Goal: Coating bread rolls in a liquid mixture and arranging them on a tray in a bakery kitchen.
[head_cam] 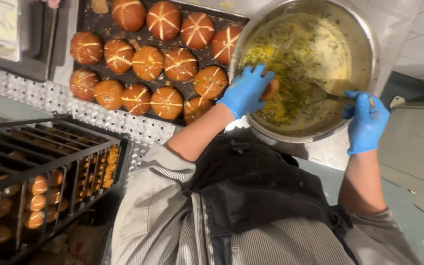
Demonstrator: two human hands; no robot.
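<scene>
My left hand [245,91], in a blue glove, grips a small brown bun [272,90] inside a large steel bowl [370,46]. The bowl holds a yellow, herb-flecked buttery mixture [300,54], and the bun is touching it. My right hand [366,122], also gloved in blue, rests at the bowl's near right rim, closed around the handle of a spoon [333,95] that dips into the mixture. Left of the bowl lies a dark baking tray [87,22] filled with several glazed buns [148,63] marked with white crosses.
A black wire rack [50,162] at lower left carries several shelves of buns. A metal tray [38,54] sits at upper left, with another person's fingertips [52,3] at the top edge. A textured steel surface [35,95] runs under the baking tray.
</scene>
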